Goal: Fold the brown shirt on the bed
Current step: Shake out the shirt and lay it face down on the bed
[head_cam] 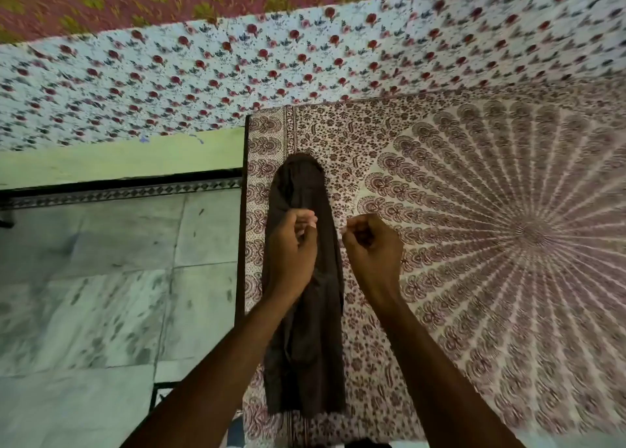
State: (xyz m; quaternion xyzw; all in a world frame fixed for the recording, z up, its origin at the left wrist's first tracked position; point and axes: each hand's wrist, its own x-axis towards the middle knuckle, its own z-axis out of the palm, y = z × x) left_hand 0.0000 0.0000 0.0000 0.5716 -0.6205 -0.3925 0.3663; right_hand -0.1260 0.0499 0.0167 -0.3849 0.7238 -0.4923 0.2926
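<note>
The brown shirt [305, 329] lies on the bed as a long narrow strip, close to the bed's left edge and running away from me. My left hand [293, 251] is over the strip's middle, its fingers curled in and pinching the cloth, where wrinkles gather. My right hand [371, 248] is level with it, just right of the strip. Its fingers are closed, with the fingertips at the shirt's right edge. The hands hide the cloth under them.
The bed cover [491, 244] has a maroon mandala print and spreads wide to the right. A dark bed frame edge [242, 227] runs along the left, with tiled floor [101, 295] beyond. A rose-print sheet [237, 68] lies across the far side.
</note>
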